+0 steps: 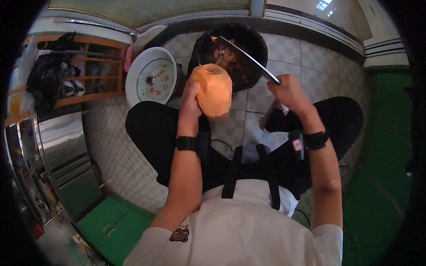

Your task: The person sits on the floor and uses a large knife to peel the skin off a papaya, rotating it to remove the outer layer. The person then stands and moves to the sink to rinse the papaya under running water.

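Note:
A large peeled orange vegetable point(213, 91), perhaps a sweet potato or pumpkin, is gripped in my left hand point(190, 101). Its surface shows flat cut facets, and a brown patch marks its upper end. My right hand point(291, 91) holds a knife point(249, 60) by its dark handle, the blade reaching up and left over a black-lined bin point(259, 43). An orange shaving point(214, 39) clings near the blade's tip. Orange peelings point(226, 56) lie inside the bin. The blade is apart from the vegetable, whose lower edge stands over the tiled floor between my knees.
Left of the bin stands a white basin point(131, 74) with red writing on its bottom. Farther left, a wooden rack point(113, 79) holds shoes and a black plastic bag point(45, 83). A sliding-door track point(213, 16) crosses the far side. Green surfaces point(382, 139) lie at the right.

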Available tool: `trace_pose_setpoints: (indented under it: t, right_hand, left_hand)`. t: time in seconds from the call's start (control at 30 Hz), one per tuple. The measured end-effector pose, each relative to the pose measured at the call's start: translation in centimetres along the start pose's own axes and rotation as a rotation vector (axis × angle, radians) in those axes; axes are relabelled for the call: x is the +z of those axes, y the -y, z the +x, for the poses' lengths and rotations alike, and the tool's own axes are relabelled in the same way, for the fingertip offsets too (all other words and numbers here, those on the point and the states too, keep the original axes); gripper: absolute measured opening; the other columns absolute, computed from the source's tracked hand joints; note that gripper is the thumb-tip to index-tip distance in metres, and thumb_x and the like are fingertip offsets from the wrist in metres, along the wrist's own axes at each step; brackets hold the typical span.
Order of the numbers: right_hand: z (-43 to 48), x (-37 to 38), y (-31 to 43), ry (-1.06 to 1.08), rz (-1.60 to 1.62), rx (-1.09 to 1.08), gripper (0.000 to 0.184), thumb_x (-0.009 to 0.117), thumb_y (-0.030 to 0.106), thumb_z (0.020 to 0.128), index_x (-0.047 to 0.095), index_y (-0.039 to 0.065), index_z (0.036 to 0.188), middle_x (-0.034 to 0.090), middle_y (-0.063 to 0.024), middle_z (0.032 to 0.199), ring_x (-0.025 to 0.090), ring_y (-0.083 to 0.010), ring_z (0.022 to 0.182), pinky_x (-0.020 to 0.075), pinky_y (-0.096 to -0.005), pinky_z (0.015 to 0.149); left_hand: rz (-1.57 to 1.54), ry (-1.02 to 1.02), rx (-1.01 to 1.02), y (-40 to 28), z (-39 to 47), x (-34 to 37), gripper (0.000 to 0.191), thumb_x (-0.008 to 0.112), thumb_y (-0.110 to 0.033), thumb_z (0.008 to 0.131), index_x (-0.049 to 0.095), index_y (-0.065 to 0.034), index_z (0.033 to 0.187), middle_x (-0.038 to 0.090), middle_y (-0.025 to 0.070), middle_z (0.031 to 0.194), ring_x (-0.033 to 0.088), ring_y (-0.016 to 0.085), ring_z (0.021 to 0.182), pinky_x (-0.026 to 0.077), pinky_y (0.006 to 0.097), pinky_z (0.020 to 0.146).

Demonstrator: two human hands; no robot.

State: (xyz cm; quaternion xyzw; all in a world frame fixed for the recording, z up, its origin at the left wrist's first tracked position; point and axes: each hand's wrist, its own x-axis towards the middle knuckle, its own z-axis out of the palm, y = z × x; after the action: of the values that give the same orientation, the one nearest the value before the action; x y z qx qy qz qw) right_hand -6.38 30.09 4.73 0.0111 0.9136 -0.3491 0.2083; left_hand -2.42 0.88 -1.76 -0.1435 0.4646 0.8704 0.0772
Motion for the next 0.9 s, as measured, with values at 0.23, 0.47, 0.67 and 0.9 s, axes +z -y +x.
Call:
trace_pose_setpoints:
  t: [0.23,0.47,0.67,0.9]
  right_hand:
    - [-1.4,-6.3,-1.9,0.052,-0.238,-0.451,0.019,0.072,0.016,0.071,0.066,-0.002,0.073,0.059,-0.0237,0.069,0.059,-0.0415,0.065,0.0491,-0.0427,0.061]
    - [-3.1,-5.6,-1.1,-0.014,-0.272,-0.453,0.018,0.073,0.012,0.068,0.065,-0.004,0.071,0.059,-0.0229,0.068,0.059,-0.0402,0.064,0.0481,-0.0434,0.060]
    - [-3.2,-5.8,-0.6,0.034,-0.215,-0.421,0.018,0.073,0.012,0.069,0.065,-0.005,0.071,0.059,-0.0242,0.067,0.059,-0.0404,0.063,0.0482,-0.0430,0.060]
    - [-3.6,-7.1,0.6,0.172,-0.296,-0.367,0.017,0.072,0.011,0.071,0.066,-0.005,0.072,0.061,-0.0247,0.070,0.059,-0.0415,0.064,0.0487,-0.0426,0.060]
  left_hand:
    - [0.336,0.236,0.192,-3.7,-4.2,2.2,0.058,0.040,-0.046,0.100,0.050,-0.0015,0.136,0.058,0.0115,0.132,0.057,0.024,0.121,0.046,0.0365,0.100]
    - [0.075,-0.317,0.037,-3.1,-4.1,1.6,0.078,0.055,-0.057,0.086,0.047,-0.0003,0.139,0.056,0.0123,0.136,0.056,0.024,0.123,0.044,0.0362,0.104]
    - [0.197,0.141,0.145,-3.6,-3.4,0.9,0.070,0.042,-0.055,0.095,0.047,-0.0022,0.140,0.056,0.0121,0.137,0.055,0.024,0.125,0.044,0.0366,0.104]
    - [0.200,-0.003,0.028,-4.1,-4.4,2.1,0.071,0.050,-0.053,0.093,0.044,-0.0012,0.142,0.055,0.0121,0.137,0.054,0.024,0.126,0.044,0.0360,0.105]
